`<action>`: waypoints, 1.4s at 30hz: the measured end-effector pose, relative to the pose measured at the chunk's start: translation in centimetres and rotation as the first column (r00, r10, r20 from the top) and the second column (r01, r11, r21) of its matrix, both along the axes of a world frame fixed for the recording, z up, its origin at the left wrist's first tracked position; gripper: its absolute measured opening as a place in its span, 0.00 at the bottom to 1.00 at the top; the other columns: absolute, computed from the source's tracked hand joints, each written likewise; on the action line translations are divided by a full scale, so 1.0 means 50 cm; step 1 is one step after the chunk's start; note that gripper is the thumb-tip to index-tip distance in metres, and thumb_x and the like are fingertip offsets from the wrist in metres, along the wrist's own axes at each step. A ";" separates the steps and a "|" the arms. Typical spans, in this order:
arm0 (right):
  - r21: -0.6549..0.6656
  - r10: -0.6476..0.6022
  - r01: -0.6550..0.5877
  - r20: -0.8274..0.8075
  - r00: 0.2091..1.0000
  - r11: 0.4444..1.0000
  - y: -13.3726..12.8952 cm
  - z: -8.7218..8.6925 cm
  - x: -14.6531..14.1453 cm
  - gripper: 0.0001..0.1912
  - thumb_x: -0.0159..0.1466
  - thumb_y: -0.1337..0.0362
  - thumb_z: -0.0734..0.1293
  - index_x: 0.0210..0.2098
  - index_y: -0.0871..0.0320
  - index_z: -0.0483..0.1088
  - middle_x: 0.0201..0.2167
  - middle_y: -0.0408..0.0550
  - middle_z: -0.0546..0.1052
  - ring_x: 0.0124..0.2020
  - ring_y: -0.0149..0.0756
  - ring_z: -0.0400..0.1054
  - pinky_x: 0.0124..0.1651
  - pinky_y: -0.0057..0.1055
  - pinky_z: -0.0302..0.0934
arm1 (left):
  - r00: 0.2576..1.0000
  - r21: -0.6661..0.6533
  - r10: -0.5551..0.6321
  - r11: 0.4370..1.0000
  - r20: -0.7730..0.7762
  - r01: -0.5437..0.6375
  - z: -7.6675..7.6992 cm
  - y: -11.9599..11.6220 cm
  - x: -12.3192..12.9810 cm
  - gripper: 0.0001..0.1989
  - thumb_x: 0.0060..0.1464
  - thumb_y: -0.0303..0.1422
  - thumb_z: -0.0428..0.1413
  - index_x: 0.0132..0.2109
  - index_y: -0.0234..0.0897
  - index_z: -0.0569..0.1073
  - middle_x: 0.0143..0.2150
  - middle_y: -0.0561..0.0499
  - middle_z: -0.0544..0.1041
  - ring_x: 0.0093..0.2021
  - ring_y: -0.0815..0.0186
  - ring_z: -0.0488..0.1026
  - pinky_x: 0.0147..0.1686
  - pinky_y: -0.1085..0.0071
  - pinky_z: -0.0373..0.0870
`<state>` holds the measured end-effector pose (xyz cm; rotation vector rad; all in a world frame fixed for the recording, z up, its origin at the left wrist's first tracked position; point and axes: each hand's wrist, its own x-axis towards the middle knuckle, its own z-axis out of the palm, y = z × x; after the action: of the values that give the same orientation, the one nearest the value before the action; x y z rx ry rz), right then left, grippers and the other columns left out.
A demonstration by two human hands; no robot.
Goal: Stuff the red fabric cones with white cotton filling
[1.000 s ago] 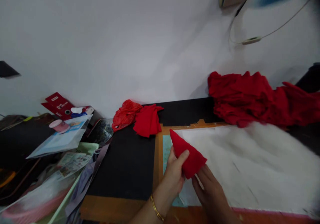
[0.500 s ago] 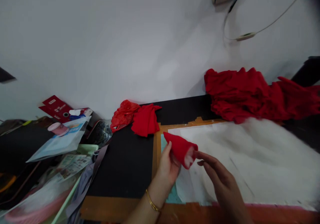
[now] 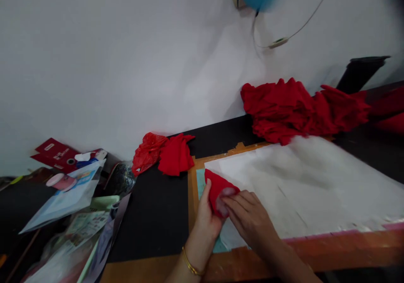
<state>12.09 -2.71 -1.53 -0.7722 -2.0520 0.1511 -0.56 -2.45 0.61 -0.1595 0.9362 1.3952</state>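
Observation:
A small red cloth cone (image 3: 215, 183) with whitish stuffing (image 3: 224, 199) showing in its open end is held over the left part of the white sheet. My left hand (image 3: 206, 215) is wrapped round it from the left and below, thumb along its side. At its open end my right hand (image 3: 249, 215) has its fingers pressed together, with the fingertips at the stuffing inside the rim. A gold bangle circles my left wrist.
Red cloth (image 3: 293, 110) is heaped at the back right. A red plastic bag (image 3: 148, 152) and folded red cloth (image 3: 176, 154) lie at the back left. Farther left are a red box (image 3: 57, 153), a pink jar (image 3: 62, 182) and plastic packets. A white sheet (image 3: 299, 186) covers the right side.
My right hand has moved left from beside the cone to its open end, and its fingers have closed at the stuffing. The camera view has shifted and tilted slightly.

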 end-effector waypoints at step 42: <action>-0.292 -0.040 0.056 0.061 0.997 0.955 0.021 -0.063 0.012 0.11 0.61 0.67 0.56 0.25 0.56 0.65 0.19 0.46 0.75 0.18 0.35 0.69 0.23 0.27 0.54 | 0.992 0.281 -0.031 0.958 -0.121 0.064 -0.013 -0.029 -0.006 0.23 0.52 0.42 0.60 0.52 0.35 0.73 0.51 0.40 0.77 0.54 0.51 0.73 0.54 0.58 0.68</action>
<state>12.69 -1.66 -4.70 -1.0172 -2.0865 0.4194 -0.86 -3.88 -0.02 0.1615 0.8166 1.4895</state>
